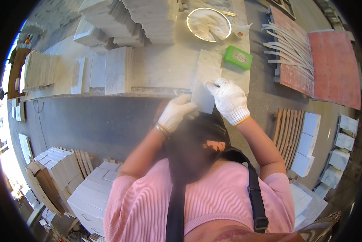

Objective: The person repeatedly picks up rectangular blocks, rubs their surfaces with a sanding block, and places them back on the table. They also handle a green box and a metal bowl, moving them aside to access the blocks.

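Note:
A pale grey-white stone tile [204,97] stands out over the near edge of the workbench, tilted toward me. My left hand [177,113], in a white knit glove, is closed on its left edge, with the fingertips partly hidden. My right hand [230,100], gloved likewise, is curled at the tile's right side. Its thumb and fingers pinch together over the tile's face; what they hold, if anything, I cannot make out. Just beyond lies another pale marbled surface [209,60]; whether it belongs to the same tile I cannot tell.
Beyond the hands stand a metal bowl [201,24] of white paste and a green box [238,57]. Tile stacks [118,70] fill the bench's left. Pale strips [290,48] lie on a reddish board at right. Boxes [96,193] and pallets [287,135] flank me.

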`<state>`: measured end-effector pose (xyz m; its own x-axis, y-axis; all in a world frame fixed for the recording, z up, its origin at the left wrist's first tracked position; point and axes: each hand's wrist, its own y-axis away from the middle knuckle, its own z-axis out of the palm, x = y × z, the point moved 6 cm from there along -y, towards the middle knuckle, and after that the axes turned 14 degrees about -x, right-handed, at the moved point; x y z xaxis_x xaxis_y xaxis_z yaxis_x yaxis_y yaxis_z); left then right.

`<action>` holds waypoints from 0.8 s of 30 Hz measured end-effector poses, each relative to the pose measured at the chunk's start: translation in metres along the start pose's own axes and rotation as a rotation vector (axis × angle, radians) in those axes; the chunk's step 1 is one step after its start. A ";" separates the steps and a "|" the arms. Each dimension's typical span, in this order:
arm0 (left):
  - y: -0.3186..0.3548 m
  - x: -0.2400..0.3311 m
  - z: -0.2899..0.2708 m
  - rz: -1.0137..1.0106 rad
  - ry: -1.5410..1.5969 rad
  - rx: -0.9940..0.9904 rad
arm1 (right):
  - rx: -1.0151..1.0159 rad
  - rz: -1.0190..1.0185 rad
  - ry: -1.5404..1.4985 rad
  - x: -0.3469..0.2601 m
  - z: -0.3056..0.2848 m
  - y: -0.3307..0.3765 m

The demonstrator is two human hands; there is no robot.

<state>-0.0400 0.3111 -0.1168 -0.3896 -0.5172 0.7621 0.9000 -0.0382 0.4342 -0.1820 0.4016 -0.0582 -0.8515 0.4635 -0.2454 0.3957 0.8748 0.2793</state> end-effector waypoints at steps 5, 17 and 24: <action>-0.002 0.000 -0.002 -0.025 -0.055 -0.023 | -0.015 -0.073 0.189 -0.006 -0.001 0.004; -0.001 -0.001 -0.001 -0.018 -0.024 0.006 | -0.006 -0.082 0.155 -0.010 -0.008 0.007; -0.002 -0.001 -0.002 -0.020 0.006 0.035 | 0.006 -0.048 0.049 -0.010 -0.005 -0.034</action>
<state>-0.0407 0.3101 -0.1189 -0.4062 -0.5218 0.7502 0.8846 -0.0187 0.4659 -0.1885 0.3668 -0.0609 -0.8851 0.4140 -0.2126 0.3563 0.8967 0.2626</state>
